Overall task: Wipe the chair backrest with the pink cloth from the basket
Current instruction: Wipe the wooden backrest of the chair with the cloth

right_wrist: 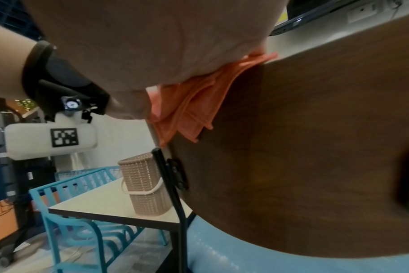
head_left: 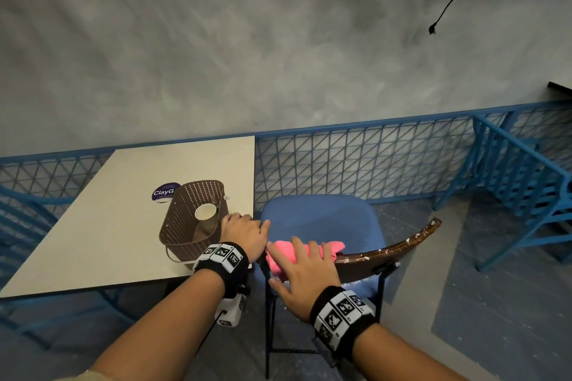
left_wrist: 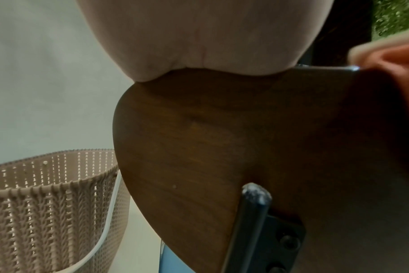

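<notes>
The pink cloth [head_left: 333, 247] lies folded over the top edge of the chair's curved wooden backrest [head_left: 390, 252], near its left end. My right hand [head_left: 305, 267] lies spread on the cloth and presses it to the wood, fingers stretched over the top and thumb on the near side. In the right wrist view the cloth [right_wrist: 192, 105] hangs in folds under the palm, against the backrest [right_wrist: 304, 138]. My left hand [head_left: 246, 230] holds the backrest's left corner, fingers curled over its edge; its palm [left_wrist: 187, 37] sits on the backrest [left_wrist: 222, 147]. The brown woven basket [head_left: 185, 226] stands on the table.
The basket sits near the corner of a beige table [head_left: 108, 226] and holds a paper cup [head_left: 205, 212]. The chair has a blue seat [head_left: 318, 219] and black legs. A blue mesh railing [head_left: 371, 161] runs behind, and blue chairs [head_left: 523, 182] stand at the right.
</notes>
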